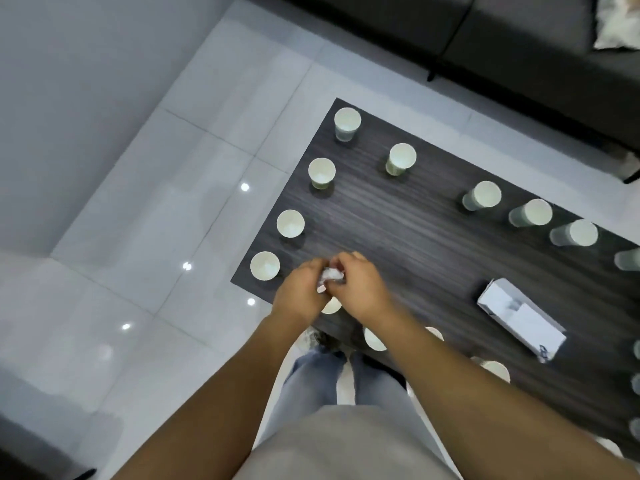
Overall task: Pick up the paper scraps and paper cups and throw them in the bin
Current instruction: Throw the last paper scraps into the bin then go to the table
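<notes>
Below me, the pale tiled floor fills most of the view, and a dark sofa runs along the far side of the dark wood-grain surface, which I take as my landmark. On that surface, toward its right part, lies a white box on its side. Paper cups ring the surface near its edges: one at the far corner, one just inward of it, three down the left edge, and three more along the far edge, all standing upright with open mouths up. More cups sit along the near edge, partly hidden under my forearms, one of them showing between my arms. Over the surface's near-left corner, my left hand and right hand meet, both above the wood. Each grip is curled round the same crumpled paper scrap, a small white wad pinched between the fingers of the two hands. I cannot tell whether the scrap touches the surface beneath it.
</notes>
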